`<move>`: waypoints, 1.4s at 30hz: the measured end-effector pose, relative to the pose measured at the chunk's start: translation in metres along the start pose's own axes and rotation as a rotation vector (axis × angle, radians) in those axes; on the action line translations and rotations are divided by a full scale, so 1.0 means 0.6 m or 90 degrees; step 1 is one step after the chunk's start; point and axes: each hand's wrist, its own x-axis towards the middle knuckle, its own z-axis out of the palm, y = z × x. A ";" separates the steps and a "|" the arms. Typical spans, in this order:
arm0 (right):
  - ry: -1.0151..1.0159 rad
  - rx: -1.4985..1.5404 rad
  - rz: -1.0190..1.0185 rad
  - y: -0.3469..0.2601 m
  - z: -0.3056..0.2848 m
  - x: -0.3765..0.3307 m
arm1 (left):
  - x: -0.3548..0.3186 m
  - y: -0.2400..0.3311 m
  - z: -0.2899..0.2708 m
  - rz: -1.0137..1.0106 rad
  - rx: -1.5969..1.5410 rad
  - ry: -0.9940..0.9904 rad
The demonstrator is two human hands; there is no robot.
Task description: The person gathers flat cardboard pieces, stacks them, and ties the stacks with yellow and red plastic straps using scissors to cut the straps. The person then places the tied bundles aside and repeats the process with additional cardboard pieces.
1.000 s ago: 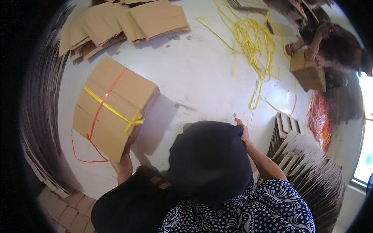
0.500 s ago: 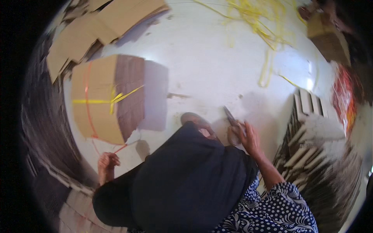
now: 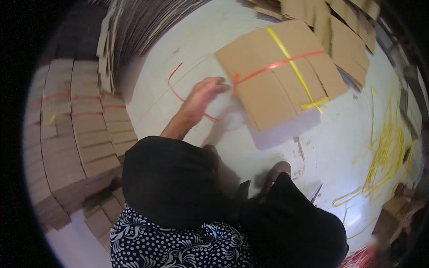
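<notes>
Cardboard bundle (image 3: pixel 281 73) (red and yellow straps), left hand (image 3: pixel 203 96) beside its edge

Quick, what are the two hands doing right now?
Left hand: open, fingers reaching to the red strap at the edge of the cardboard bundle.
Right hand: not in view, hidden behind the dark knees.

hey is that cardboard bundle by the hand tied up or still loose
Tied. A red strap and a yellow strap cross over the cardboard bundle, the yellow one knotted; the left hand is at the red strap's end.
</notes>
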 end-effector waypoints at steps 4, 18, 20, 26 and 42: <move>-0.276 -0.004 -0.177 -0.179 0.018 0.050 | -0.091 0.047 0.010 -0.045 -0.025 -0.029; -0.987 -0.012 -0.314 -0.758 0.182 -0.098 | -0.122 0.055 -0.034 -0.086 -0.095 0.070; -0.973 0.020 -0.337 -0.768 0.210 -0.116 | -0.122 0.059 -0.034 -0.077 -0.086 0.085; -0.903 0.089 -0.340 -0.753 0.288 -0.132 | -0.122 0.044 -0.039 -0.096 -0.099 0.090; -0.893 0.237 -0.159 -0.752 0.335 -0.159 | -0.131 0.008 -0.035 -0.145 -0.105 0.089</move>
